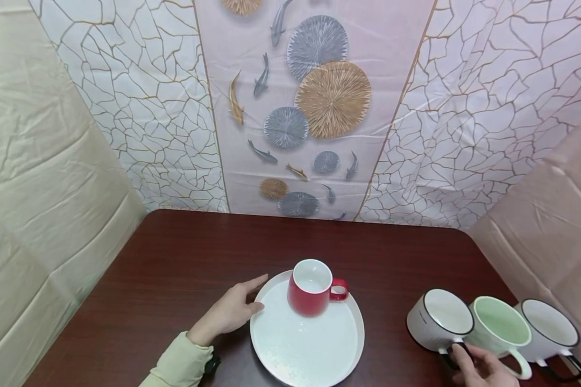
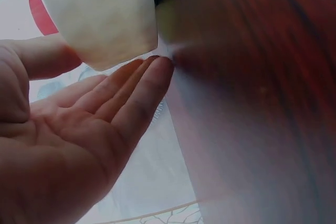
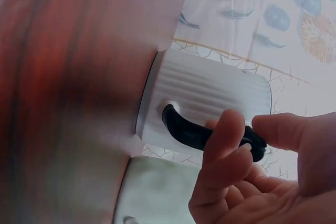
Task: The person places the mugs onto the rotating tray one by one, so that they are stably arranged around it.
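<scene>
On a large round white plate point(image 1: 305, 349) stands a red mug point(image 1: 307, 298) with a white inside, its handle turned right. My left hand point(image 1: 229, 309) is at the plate's left side, thumb and index finger spread along the rim. In the left wrist view, its fingers point(image 2: 131, 98) are straight against the plate's lower edge. My right hand point(image 3: 262, 177) pinches the black handle point(image 3: 189, 132) of a white, ribbed mug point(image 1: 431, 328) with a dark rim. That mug stands upright on the table.
Beside the gripped mug stand a pale green mug point(image 1: 501, 322) and another dark-rimmed white mug point(image 1: 549, 328) with a black handle, near the table's right edge. The dark red-brown table point(image 1: 174, 269) meets a patterned cloth backdrop point(image 1: 295, 177); plain quilted cloth point(image 1: 39, 215) hangs at the sides.
</scene>
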Available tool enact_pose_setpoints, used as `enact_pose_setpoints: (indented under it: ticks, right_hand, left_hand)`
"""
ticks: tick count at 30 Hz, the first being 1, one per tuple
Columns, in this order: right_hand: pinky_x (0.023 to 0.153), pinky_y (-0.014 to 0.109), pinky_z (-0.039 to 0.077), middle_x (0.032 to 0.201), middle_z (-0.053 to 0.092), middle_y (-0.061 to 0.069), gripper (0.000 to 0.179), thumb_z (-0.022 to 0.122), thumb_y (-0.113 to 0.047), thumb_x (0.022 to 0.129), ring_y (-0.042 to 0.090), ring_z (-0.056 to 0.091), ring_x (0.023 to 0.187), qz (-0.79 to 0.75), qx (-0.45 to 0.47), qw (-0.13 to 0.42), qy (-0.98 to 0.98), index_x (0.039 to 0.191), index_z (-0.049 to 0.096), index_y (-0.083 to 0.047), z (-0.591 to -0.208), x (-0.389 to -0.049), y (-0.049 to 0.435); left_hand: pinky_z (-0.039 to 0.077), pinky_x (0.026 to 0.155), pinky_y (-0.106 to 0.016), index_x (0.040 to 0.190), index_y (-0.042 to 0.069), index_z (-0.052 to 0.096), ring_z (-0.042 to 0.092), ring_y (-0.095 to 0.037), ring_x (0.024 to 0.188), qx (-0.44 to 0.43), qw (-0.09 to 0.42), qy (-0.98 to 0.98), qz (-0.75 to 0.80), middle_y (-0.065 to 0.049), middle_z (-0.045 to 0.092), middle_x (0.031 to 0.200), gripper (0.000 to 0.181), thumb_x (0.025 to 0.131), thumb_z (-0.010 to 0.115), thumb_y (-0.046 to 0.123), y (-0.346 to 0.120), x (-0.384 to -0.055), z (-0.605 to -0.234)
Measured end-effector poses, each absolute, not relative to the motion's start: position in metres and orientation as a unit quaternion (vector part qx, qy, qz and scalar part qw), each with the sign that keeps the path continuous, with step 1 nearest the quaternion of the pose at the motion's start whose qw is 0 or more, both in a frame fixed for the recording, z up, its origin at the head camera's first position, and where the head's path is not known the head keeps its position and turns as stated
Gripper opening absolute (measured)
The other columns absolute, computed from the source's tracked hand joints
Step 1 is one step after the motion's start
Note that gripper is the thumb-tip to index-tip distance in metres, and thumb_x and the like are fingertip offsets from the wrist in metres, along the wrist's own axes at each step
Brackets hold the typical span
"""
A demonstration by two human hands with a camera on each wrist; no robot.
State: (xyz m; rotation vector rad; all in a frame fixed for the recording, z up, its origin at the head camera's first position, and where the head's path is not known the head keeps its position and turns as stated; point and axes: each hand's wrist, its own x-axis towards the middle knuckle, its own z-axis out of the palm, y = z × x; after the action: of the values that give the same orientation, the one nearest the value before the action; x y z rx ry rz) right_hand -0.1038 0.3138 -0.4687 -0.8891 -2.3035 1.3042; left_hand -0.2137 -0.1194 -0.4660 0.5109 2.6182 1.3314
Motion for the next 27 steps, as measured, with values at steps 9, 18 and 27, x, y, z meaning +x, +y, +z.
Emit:
enact_pose_setpoints:
  ticks: [9, 18, 27]
  right_hand:
    - [0.044, 0.024, 0.047, 0.059, 0.061, -0.020, 0.044, 0.064, -0.038, 0.093, 0.011, 0.060, 0.048, 0.471, -0.320, 0.139, -0.810, 0.102, 0.064, 0.005, -0.4695, -0.1040, 0.3173]
    - [0.046, 0.020, 0.042, 0.058, 0.062, -0.011, 0.036, 0.057, -0.035, 0.098, 0.004, 0.057, 0.049, 0.444, -0.259, 0.162, -0.842, 0.082, 0.066, -0.004, -0.4708, -0.0996, 0.3190]
    - [0.048, 0.020, 0.040, 0.058, 0.059, -0.012, 0.036, 0.049, -0.029, 0.101, 0.007, 0.054, 0.049, 0.443, -0.261, 0.164, -0.842, 0.079, 0.064, -0.005, -0.4692, -0.1009, 0.3158]
  left_hand:
    - [0.040, 0.101, -0.046, 0.144, 0.003, 0.046, 0.045, -0.024, 0.128, 0.176, 0.085, 0.878, 0.438, -0.013, 0.050, 0.142, 0.057, 0.090, 0.064, 0.002, -0.1205, -0.2138, -0.4648]
    - [0.049, 0.091, -0.041, 0.136, -0.003, 0.054, 0.059, -0.028, 0.114, 0.193, 0.067, 0.861, 0.467, -0.017, 0.060, 0.128, 0.044, 0.092, 0.060, 0.001, -0.1216, -0.2155, -0.4650]
    - [0.050, 0.090, -0.040, 0.137, -0.004, 0.051, 0.061, -0.030, 0.111, 0.193, 0.067, 0.858, 0.471, -0.018, 0.061, 0.126, 0.044, 0.093, 0.058, 0.000, -0.1203, -0.2161, -0.4657]
